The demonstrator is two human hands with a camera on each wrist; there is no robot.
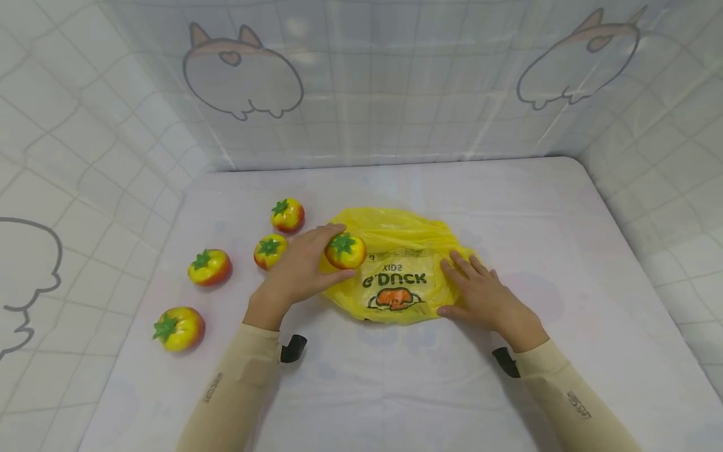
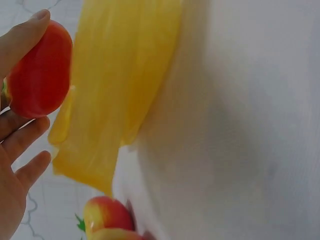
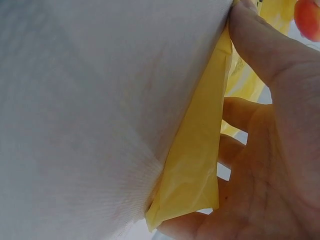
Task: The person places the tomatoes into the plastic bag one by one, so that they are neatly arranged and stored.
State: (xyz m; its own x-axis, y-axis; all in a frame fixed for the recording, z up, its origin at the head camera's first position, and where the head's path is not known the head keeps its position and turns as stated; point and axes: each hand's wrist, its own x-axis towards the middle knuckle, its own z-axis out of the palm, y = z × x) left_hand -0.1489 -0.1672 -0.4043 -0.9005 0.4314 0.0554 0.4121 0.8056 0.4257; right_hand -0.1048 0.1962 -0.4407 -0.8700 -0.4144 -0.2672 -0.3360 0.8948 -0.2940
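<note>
Head view, yellow bag (image 1: 390,227), held fruit (image 1: 349,254) outside

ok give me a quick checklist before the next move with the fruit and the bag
1. Left hand holds a fruit: ok, thumb and fingers are around it.
2. Right hand on the bag: ok, at its right end.
3. Held fruit inside the bag: not ok, it is outside, at the left end.
4. Bag's mouth open: cannot tell.
5. Other four fruits apart from the bag: ok, all left of it.
</note>
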